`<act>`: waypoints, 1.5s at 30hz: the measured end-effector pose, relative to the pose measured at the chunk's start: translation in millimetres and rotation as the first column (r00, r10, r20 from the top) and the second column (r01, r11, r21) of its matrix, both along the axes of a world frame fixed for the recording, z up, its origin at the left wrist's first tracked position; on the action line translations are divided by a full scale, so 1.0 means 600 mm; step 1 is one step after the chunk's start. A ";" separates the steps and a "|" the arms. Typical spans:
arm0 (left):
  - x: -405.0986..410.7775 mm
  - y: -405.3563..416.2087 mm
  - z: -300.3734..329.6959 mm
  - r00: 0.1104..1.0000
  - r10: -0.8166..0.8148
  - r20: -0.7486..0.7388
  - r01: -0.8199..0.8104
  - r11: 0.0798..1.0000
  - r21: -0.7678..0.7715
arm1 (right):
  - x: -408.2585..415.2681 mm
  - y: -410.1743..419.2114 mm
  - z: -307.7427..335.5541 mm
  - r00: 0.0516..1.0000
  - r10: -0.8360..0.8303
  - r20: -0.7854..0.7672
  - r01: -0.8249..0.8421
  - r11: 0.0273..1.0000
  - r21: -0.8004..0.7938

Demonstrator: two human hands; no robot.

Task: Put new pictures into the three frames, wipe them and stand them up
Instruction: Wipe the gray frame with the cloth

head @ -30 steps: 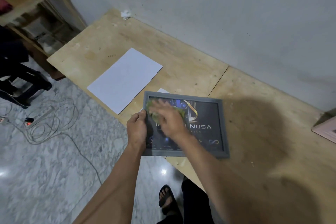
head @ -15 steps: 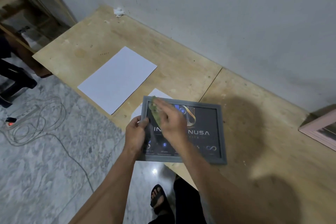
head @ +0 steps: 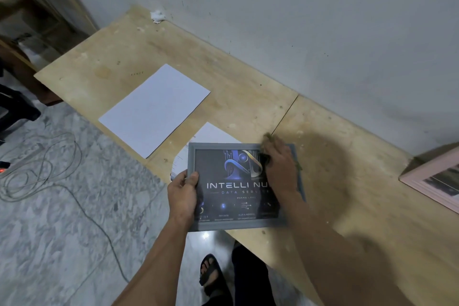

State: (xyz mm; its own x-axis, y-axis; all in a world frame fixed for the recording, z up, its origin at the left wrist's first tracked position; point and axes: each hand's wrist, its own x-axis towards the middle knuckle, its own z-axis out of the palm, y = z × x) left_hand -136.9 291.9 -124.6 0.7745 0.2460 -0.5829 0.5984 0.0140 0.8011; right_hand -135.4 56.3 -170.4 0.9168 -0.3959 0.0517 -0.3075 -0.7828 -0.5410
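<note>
Frame (head: 238, 186) gripped by left hand (head: 182, 192); right hand (head: 279, 169) presses cloth (head: 269, 137) on it.

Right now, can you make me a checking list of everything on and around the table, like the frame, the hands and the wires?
Surface: plywood table against the wall, two boards meeting at a seam, scuffed and stained.
Job's things: grey frame with a dark poster inside, lying at the near edge; pink frame at the far right, partly out of view.
Clutter: white sheet lying flat; another paper under the grey frame; white wad by the wall.
Hands: left hand grips the frame's left edge; right hand presses a greenish cloth on the frame's upper right.
Cables: grey cable coiled on the floor.
Surroundings: marble floor, plain wall, sandalled foot.
</note>
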 end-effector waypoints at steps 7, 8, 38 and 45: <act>0.007 0.001 0.027 0.998 -0.041 0.038 0.042 0.999 -0.003 | 0.015 -0.045 0.039 0.981 -0.170 -0.096 0.178 0.980 0.086; 0.008 0.004 0.032 0.999 -0.042 0.028 0.043 0.999 -0.026 | 0.019 -0.035 0.055 0.966 -0.254 -0.044 0.258 0.953 0.161; 0.054 0.015 0.035 0.992 -0.121 0.022 0.122 0.993 -0.008 | -0.181 -0.035 0.041 0.939 0.340 0.051 -0.344 0.921 0.181; 0.068 0.018 0.018 0.972 -0.224 0.064 0.221 0.974 0.060 | 0.020 -0.088 0.053 0.986 0.149 -0.079 -0.135 0.978 0.159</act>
